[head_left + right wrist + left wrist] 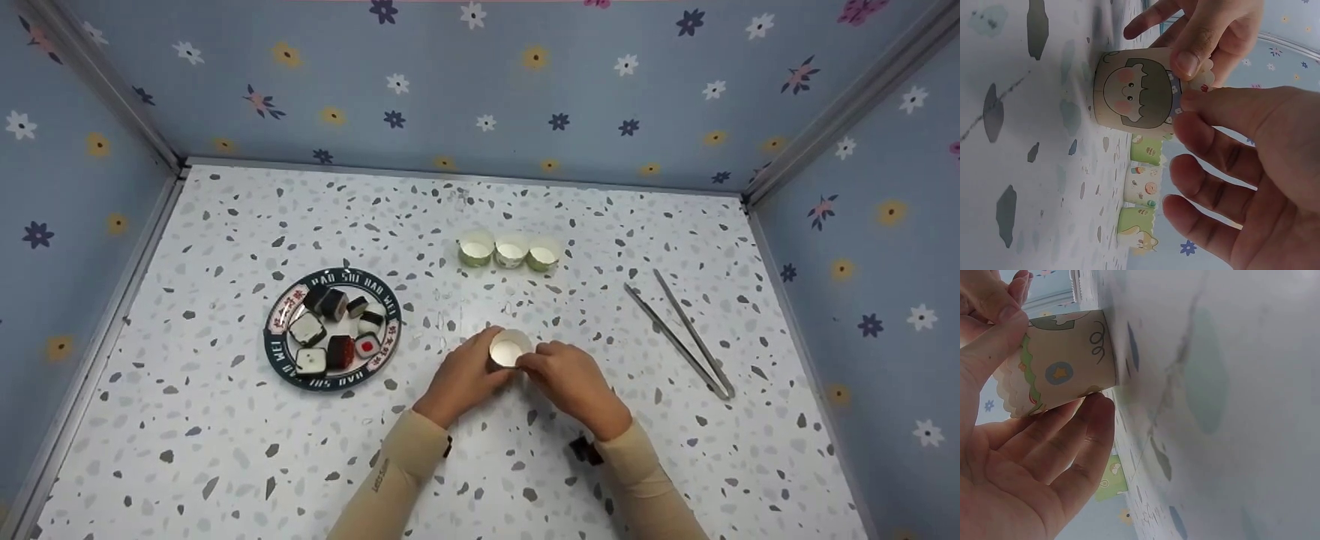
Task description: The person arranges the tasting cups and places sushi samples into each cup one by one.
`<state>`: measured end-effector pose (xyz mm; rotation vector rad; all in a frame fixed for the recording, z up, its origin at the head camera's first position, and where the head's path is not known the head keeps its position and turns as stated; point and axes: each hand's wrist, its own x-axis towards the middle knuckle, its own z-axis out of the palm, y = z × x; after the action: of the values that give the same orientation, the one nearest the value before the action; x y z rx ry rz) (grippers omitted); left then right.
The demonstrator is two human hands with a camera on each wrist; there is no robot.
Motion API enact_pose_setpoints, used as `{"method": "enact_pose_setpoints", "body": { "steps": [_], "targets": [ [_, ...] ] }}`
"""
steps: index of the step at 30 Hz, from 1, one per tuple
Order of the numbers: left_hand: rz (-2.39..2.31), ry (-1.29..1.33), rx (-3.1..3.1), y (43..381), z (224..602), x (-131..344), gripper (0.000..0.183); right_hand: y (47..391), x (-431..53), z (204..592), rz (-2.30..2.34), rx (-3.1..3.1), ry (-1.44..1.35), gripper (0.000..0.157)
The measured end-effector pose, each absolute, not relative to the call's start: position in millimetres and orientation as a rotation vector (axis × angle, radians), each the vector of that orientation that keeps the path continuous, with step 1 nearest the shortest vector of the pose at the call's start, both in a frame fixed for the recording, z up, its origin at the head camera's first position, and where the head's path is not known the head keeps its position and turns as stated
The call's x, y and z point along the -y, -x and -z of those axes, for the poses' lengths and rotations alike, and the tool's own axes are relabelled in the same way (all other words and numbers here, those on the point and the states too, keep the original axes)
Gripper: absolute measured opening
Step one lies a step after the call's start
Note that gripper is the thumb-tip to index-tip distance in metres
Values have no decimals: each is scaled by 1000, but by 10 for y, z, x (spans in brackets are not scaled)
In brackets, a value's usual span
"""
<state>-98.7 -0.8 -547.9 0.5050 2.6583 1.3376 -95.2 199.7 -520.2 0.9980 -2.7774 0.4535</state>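
A pale paper baking cup [510,349] stands on the table between the hands. Its scalloped rim and a star on its side show in the left wrist view, and a printed cartoon face [1137,93] in the right. The left hand [463,379] holds it from the left, with the thumb on one side and fingers round the other. At the rim the right hand [574,381] pinches it between thumb and index finger, its other fingers loosely bent. Behind it, three more baking cups stand in a row: a green one [476,259], a white one [510,259] and another green one [543,261].
To the left lies a dark-rimmed plate [274,358] bearing several sushi pieces [340,352]. Metal tongs [686,346] lie spread at the right. Flower-patterned panels [480,90] border the speckled table [225,465] at the back and both sides.
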Motion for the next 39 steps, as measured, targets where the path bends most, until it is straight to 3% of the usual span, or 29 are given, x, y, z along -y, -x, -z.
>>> {"method": "enact_pose_setpoints", "body": {
  "steps": [18,27,32,39],
  "targets": [
    [-1346,-499,-2643,977,5470,4,62,924,-2027,5229,-483,2692,-1000,8],
    [-1319,-448,-2632,994,5462,-4,66,926,-2091,4989,-575,2588,-1015,9],
    [-1338,-443,-2607,995,5464,-5,67,1085,-2222,4852,-493,2517,-902,12],
    [-1369,-478,-2608,983,5472,6,66,1568,-2480,4914,-415,2600,-622,7]
  ]
}}
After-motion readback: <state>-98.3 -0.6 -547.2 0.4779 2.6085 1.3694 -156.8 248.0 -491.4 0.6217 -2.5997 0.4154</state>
